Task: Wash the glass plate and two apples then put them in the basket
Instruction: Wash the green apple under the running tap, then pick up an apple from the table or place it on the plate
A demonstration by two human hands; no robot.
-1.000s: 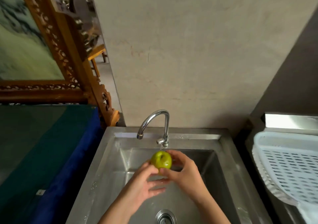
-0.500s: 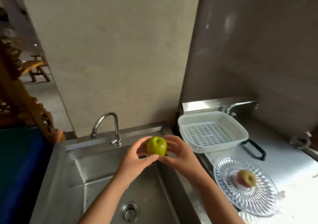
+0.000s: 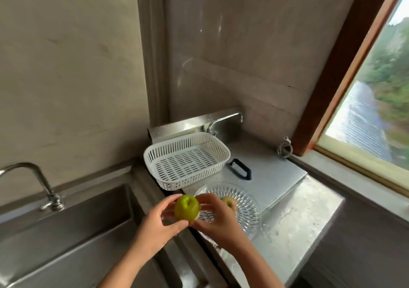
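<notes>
Steel sink (image 3: 66, 232) at left; white basket (image 3: 187, 159) stands empty on the counter (image 3: 294, 225), just behind the glass plate (image 3: 245, 208) bearing a pale apple (image 3: 229, 202). Left hand (image 3: 155, 228) and right hand (image 3: 218, 218) together clasp the green apple (image 3: 187, 208) above the plate's near rim.

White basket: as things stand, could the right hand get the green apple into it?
Probably yes. The white basket lies open and empty just beyond the right hand, with nothing between them; the left hand also grips the green apple.
</notes>
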